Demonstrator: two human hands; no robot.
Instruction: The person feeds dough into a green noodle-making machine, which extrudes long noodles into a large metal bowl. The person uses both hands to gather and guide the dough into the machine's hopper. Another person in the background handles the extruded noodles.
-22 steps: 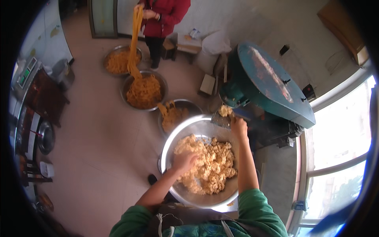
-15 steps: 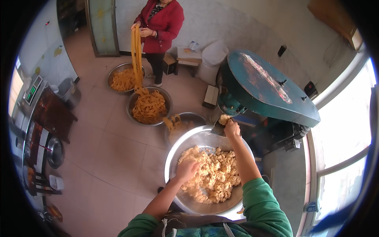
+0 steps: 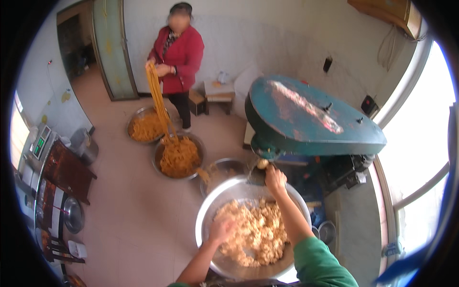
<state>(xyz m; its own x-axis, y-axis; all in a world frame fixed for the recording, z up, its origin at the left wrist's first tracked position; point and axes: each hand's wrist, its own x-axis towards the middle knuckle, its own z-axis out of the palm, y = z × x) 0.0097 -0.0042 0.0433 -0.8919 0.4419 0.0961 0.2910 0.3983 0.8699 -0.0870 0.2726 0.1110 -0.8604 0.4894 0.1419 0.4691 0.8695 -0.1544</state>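
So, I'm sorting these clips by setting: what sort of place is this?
Probably a small home or village workshop for making noodles. A teal machine stands on the tiled floor, metal basins of orange strands sit beside it, and the person's left hand is in a big bowl of crumbly dough.

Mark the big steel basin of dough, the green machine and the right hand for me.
steel basin (image 3: 206, 216), head view, bare left rim.
green machine (image 3: 287, 125), head view, green top cover.
right hand (image 3: 275, 178), head view, back of the hand.

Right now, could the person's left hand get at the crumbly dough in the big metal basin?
Probably yes: the left hand already rests on the crumbly dough inside the open metal basin, nothing covering it.
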